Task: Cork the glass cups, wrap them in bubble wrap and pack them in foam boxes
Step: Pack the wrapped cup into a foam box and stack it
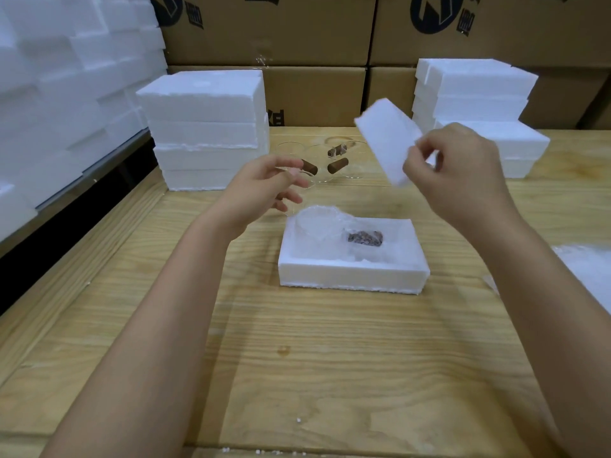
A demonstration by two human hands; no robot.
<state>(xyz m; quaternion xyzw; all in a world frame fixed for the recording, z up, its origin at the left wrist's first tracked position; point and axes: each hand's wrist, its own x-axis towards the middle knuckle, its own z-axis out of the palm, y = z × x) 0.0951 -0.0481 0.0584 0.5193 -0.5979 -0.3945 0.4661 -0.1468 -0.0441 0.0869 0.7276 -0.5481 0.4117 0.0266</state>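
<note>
Head cam: the bubble-wrapped glass cup (325, 231) with its brown cork is already lying in the open white foam box (350, 271), mid-surface. The right hand (463, 173) has its fingers pinched on the near edge of a flat white foam lid (385, 140), held tilted in the air above and behind the box, not touching it. The left hand (258, 190) hovers just behind the box, fingers apart and loose, holding nothing.

My take: level the lid, line its corners up with the box walls, steady the box with the free hand and press evenly. Foam probably crumbles if you jam a corner.

Further back, clear corked glass cups (337, 166) sit unwrapped between two stacks of white foam boxes (205, 127). Pale wooden surface (330, 358), loose bubble wrap (588, 269) at the right edge, brown cardboard cartons (264, 31) behind.
</note>
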